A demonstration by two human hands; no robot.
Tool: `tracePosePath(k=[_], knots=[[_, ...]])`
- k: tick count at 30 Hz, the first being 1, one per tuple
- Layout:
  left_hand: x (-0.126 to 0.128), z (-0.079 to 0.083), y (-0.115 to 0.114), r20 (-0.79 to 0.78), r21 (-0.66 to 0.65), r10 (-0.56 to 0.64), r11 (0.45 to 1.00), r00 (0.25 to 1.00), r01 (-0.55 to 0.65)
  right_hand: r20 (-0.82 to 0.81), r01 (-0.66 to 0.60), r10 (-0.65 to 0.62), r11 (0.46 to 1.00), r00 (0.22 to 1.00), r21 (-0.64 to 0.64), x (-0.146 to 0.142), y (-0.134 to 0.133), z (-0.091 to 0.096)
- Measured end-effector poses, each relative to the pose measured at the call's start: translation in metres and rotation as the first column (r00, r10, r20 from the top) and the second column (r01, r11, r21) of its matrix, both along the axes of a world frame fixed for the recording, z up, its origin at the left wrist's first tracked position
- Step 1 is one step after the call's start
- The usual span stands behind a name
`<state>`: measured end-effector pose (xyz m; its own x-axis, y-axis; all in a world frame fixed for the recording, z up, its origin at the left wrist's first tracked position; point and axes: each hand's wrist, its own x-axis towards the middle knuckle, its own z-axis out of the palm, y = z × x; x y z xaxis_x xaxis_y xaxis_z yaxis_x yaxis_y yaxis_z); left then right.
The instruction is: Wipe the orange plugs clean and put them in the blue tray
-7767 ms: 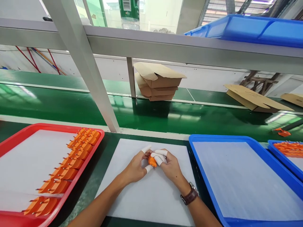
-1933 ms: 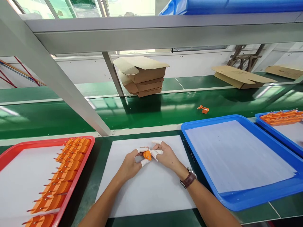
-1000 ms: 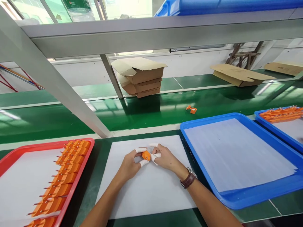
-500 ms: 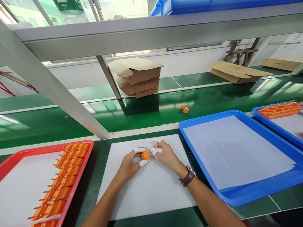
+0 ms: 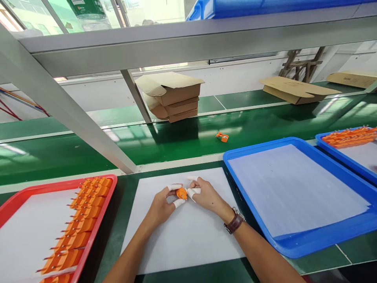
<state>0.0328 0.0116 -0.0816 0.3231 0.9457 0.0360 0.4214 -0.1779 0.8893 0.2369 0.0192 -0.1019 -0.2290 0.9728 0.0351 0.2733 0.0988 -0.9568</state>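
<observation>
My left hand (image 5: 162, 205) grips a small orange plastic part (image 5: 181, 193) between thumb and fingers, over a white sheet (image 5: 188, 239). A small metallic spot shows on the part's right side. My right hand (image 5: 206, 195) is at that side, thumb and index finger pinched together close against the part. Whatever the pinch holds, if anything, is too small to make out. White finger covers are on the tips of both hands. At the left, a red tray (image 5: 113, 184) carries rows of similar orange parts (image 5: 84, 225) with thin metal pins sticking out.
To the right lies a blue tray (image 5: 246, 196) lined with white paper, and beyond it another blue tray (image 5: 319, 138) with orange parts. Behind runs a green conveyor belt (image 5: 176, 146) bearing a loose orange piece (image 5: 224, 137). A slanted metal post (image 5: 97, 133) and cardboard boxes (image 5: 181, 96) stand farther back.
My right hand's pinched fingertips have moved slightly left, up to the orange part. The loose orange piece on the belt has shifted left. My left hand keeps its grip.
</observation>
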Motion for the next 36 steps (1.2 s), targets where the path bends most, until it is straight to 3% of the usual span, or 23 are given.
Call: tracePosePath(k=[10, 20, 30, 33, 36], knots=[[0.001, 0.000, 0.000, -0.006, -0.001, -0.002, 1.000, 1.000, 0.002, -0.041, -0.052, 0.051, 0.998, 0.998, -0.023, 0.003, 0.000, -0.003], [0.001, -0.004, 0.000, -0.009, 0.045, 0.017, 0.999, 1.000, -0.017, -0.072, -0.027, 0.025, 0.999, 0.997, -0.032, -0.002, -0.001, -0.005], [0.003, 0.004, -0.001, -0.049, 0.033, -0.007, 0.999, 0.999, 0.008, -0.019, 0.198, -0.197, 0.973, 0.980, 0.115, -0.002, 0.003, 0.004], [0.002, 0.003, -0.001, -0.054, 0.038, -0.007, 0.999, 0.999, 0.009, 0.060, 0.245, -0.255, 0.959, 0.965, 0.140, 0.005, 0.007, 0.005], [0.001, 0.003, -0.002, -0.088, 0.084, 0.009, 0.996, 0.996, -0.001, 0.200, 0.216, -0.253, 0.958, 0.946, 0.189, 0.009, 0.006, 0.006]])
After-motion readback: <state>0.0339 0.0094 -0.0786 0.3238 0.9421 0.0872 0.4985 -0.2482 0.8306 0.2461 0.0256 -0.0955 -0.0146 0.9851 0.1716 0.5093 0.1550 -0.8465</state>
